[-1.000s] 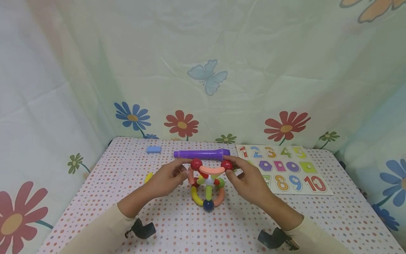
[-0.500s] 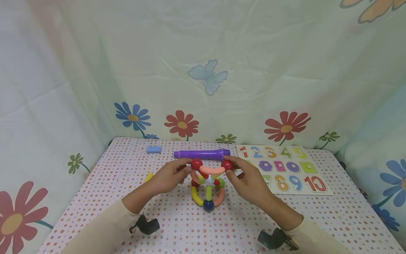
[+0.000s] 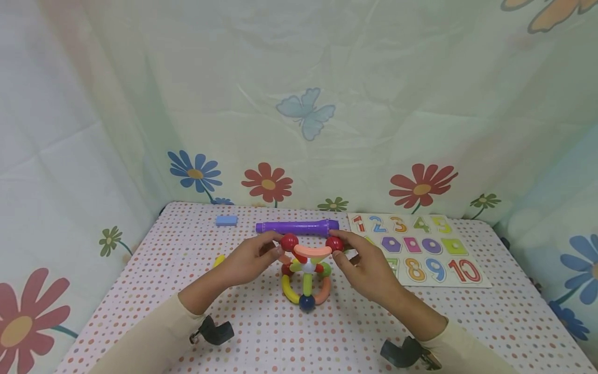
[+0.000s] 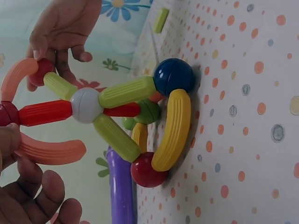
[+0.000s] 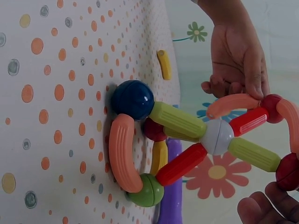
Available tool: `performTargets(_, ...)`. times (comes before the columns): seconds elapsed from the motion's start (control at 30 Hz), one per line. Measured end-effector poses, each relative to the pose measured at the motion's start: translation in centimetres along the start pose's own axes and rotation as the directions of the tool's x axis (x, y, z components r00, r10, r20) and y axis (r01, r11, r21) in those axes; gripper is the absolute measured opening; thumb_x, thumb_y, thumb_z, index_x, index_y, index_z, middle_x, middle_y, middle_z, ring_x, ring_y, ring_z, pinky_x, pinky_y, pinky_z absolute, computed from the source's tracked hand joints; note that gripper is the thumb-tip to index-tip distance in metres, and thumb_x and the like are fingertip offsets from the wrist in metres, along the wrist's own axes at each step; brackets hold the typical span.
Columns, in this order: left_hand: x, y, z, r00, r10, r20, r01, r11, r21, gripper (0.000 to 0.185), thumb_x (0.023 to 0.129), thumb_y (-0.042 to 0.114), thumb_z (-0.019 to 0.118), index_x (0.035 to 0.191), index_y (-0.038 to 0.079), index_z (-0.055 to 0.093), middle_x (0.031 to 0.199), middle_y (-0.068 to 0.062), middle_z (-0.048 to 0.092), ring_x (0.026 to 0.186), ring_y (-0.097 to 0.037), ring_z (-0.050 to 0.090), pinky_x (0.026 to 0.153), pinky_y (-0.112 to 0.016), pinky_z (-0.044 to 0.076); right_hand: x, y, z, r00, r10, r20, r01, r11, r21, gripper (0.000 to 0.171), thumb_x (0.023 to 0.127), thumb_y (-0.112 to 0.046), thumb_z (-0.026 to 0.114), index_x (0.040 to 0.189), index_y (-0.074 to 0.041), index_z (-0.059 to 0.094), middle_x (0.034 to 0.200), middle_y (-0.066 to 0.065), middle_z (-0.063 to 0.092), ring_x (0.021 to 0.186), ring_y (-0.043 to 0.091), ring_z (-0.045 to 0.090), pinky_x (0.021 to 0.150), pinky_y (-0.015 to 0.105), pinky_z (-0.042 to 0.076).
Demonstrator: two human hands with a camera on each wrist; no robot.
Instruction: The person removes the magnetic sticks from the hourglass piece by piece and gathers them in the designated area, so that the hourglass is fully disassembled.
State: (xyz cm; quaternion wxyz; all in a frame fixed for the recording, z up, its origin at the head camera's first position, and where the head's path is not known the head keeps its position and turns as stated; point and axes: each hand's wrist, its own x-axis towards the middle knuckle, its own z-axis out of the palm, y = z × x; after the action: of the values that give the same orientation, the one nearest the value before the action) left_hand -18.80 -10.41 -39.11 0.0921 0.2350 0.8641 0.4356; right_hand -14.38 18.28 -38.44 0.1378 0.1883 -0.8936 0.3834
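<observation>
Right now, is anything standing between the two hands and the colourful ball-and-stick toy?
Nothing visible does. The left hand already pinches one top red ball of the toy, and the right hand pinches the other red ball. The purple tube lies behind it.

Both hands, left point(image 3: 245, 262) and right point(image 3: 366, 267), are raised mid-table, fingers curled in pinches.

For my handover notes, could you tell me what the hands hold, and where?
Both hold the stick-and-ball toy: left hand at one top red ball, right hand at the other.
</observation>
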Motion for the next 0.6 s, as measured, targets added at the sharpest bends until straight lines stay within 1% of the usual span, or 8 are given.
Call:
performTargets(0.07,-0.1,0.0,0.0,1.000,-0.003,-0.010,0.004,0.999,0.038,0.026,0.106,0.027,0.059,0.131,0.019,0.062,0.093,0.006,0.065,0.084,-0.018,0.060,0.070,-0.035,0.054,0.0,0.0,0.0,1.000,0.001,0.000,-0.001,1.000,-0.001,0.044,0.097,-0.007,0.069,0.140,-0.010,0.061,0.111,0.001,0.070,0.097,0.014,0.063,0.071,0.028,0.056)
performTargets(0.13,-0.3,-0.1,-0.1,1.000,0.011,-0.023,-0.009,0.997,0.081,0.026,0.106,0.030,0.058,0.129,0.020,0.063,0.097,0.006,0.064,0.085,-0.018,0.059,0.069,-0.035,0.054,0.0,-0.1,0.0,1.000,-0.001,0.002,0.001,1.000,0.000,0.043,0.097,-0.007,0.069,0.139,-0.010,0.061,0.111,0.001,0.070,0.097,0.014,0.063,0.071,0.028,0.056)
performTargets(0.23,-0.5,-0.4,-0.3,0.999,0.025,-0.041,-0.019,0.991,0.132,0.024,0.105,0.033,0.059,0.126,0.021,0.063,0.111,0.004,0.061,0.092,-0.018,0.058,0.072,-0.034,0.054,0.0,-0.2,-0.1,1.000,-0.008,0.000,0.008,1.000,-0.002,0.043,0.097,-0.007,0.069,0.139,-0.009,0.061,0.111,0.001,0.070,0.098,0.014,0.063,0.071,0.028,0.056)
performTargets(0.3,-0.7,-0.8,-0.5,0.999,0.025,-0.048,-0.018,0.991,0.133,0.021,0.105,0.034,0.059,0.122,0.023,0.063,0.121,0.003,0.059,0.101,-0.019,0.059,0.075,-0.036,0.055,-0.1,-0.2,-0.1,1.000,-0.010,0.000,0.010,1.000,-0.005,0.043,0.097,-0.007,0.070,0.139,-0.009,0.061,0.111,0.002,0.070,0.097,0.015,0.063,0.071,0.027,0.056)
performTargets(0.4,-1.1,-1.6,-0.9,0.998,-0.034,-0.043,0.038,0.993,0.108,0.021,0.104,0.041,0.058,0.121,0.028,0.059,0.124,0.003,0.062,0.108,-0.021,0.062,0.079,-0.039,0.056,-0.1,-0.3,-0.1,1.000,-0.011,-0.001,0.011,1.000,-0.009,0.043,0.097,-0.006,0.070,0.139,-0.009,0.061,0.111,0.002,0.070,0.097,0.015,0.063,0.071,0.027,0.056)
performTargets(0.5,-1.5,-2.4,-1.2,0.996,-0.086,-0.033,0.090,0.990,0.105,0.021,0.105,0.045,0.055,0.121,0.032,0.055,0.124,0.002,0.066,0.108,-0.023,0.065,0.081,-0.043,0.057,-0.1,-0.2,-0.1,1.000,-0.008,-0.002,0.008,1.000,-0.012,0.044,0.097,-0.007,0.070,0.139,-0.009,0.061,0.111,0.002,0.070,0.097,0.015,0.063,0.071,0.028,0.057)
performTargets(0.6,-2.0,-3.3,-1.6,0.994,-0.109,-0.027,0.112,0.987,0.115,0.019,0.106,0.044,0.053,0.122,0.033,0.050,0.130,-0.003,0.066,0.114,-0.026,0.066,0.087,-0.049,0.056,-0.1,-0.2,-0.1,1.000,-0.007,-0.003,0.007,1.000,-0.016,0.043,0.097,-0.007,0.070,0.139,-0.009,0.061,0.111,0.002,0.070,0.098,0.015,0.064,0.071,0.028,0.057)
